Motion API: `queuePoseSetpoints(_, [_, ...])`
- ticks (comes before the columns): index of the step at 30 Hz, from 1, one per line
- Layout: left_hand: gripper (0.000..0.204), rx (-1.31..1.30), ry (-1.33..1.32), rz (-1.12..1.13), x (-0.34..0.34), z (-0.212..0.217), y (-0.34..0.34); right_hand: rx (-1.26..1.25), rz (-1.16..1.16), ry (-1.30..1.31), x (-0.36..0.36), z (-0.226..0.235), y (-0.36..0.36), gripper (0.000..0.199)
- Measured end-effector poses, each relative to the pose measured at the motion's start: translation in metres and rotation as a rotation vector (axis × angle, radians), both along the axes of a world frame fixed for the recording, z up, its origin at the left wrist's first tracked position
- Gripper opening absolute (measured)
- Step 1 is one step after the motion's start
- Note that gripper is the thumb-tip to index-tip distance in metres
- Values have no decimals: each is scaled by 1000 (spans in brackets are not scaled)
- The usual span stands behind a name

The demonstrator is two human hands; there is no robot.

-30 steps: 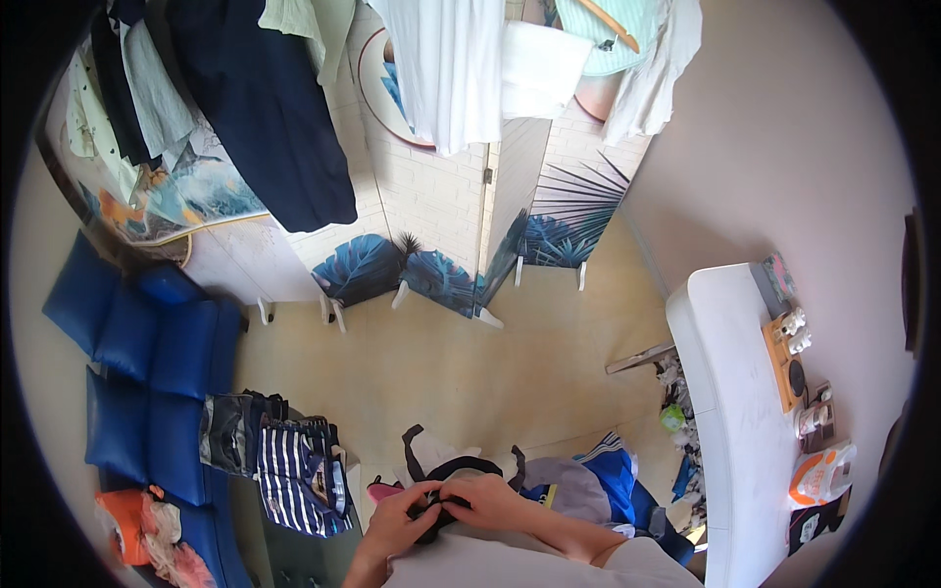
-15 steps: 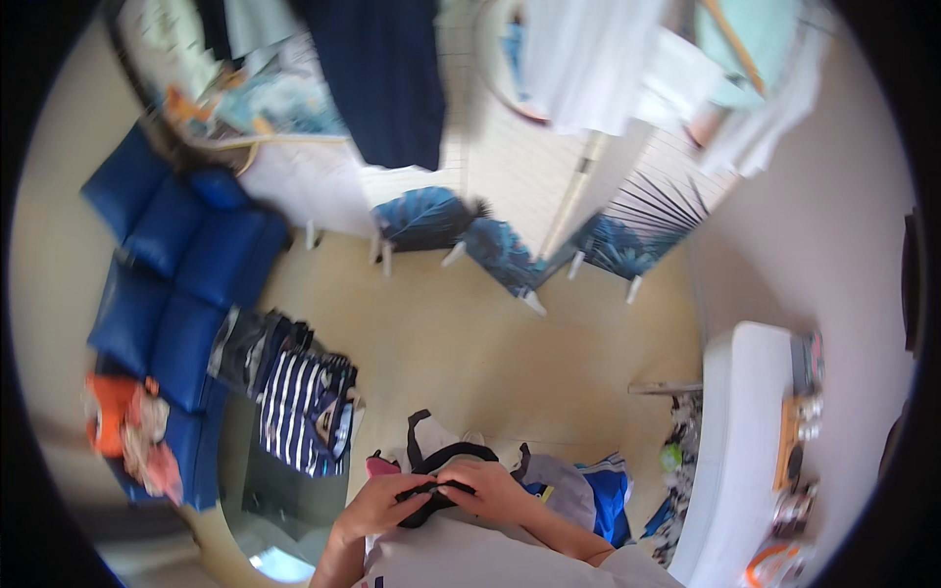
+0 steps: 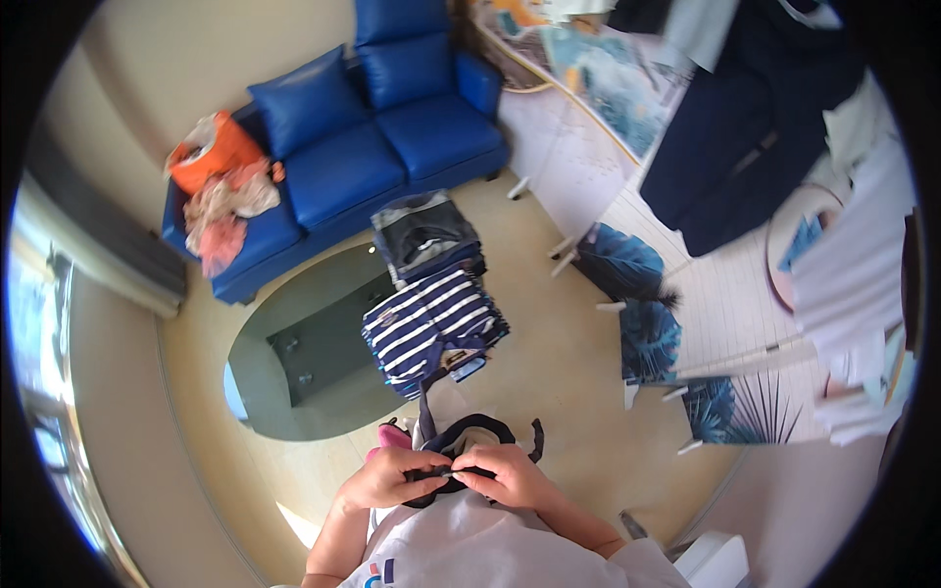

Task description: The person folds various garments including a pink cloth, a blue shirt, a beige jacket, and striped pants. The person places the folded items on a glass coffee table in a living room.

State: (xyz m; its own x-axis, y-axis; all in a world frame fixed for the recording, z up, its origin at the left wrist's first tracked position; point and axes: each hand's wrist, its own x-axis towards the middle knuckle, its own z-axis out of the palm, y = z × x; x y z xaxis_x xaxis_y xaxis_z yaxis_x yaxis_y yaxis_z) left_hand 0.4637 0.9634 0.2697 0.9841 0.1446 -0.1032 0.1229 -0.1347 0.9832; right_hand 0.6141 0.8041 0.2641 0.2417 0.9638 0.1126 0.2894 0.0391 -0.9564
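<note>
Close in front of my body, both hands pinch the edge of a light cloth piece with a wide black band (image 3: 477, 425). Its exact kind is unclear. My left hand (image 3: 394, 478) has thumb and fingers closed on the band, and my right hand (image 3: 505, 474) grips it right beside, the fingertips almost meeting. Dark straps stick out from the cloth at its far side and right. Something pink (image 3: 390, 434) shows just beyond my left hand. Farther off, a stack of folded navy-and-white striped clothes (image 3: 431, 323) lies on the glass table.
The oval glass table (image 3: 328, 392) stands ahead to the left. Dark folded clothes (image 3: 421, 230) lie behind the striped stack. A blue sofa (image 3: 343, 176) bears an orange bag (image 3: 211, 152) and crumpled plastic bags (image 3: 230, 206). Clothes, including a navy garment (image 3: 735, 147), hang by folding screens (image 3: 647, 338) at right.
My view has swung left, so the sofa and table come nearer the middle and the white cabinet slides mostly out at lower right. Both hands keep their grip on the black-banded cloth.
</note>
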Motion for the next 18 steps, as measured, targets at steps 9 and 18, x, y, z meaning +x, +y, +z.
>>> queuePoseSetpoints(9, [20, -15, -213, 440, -33, -29, 29, 29, 233, -116, 8, 5, 86, 11])
queuePoseSetpoints(18, [22, -352, -7, 869, 25, -38, 14, -406, 349, 499, 78, -29, 140, 11])
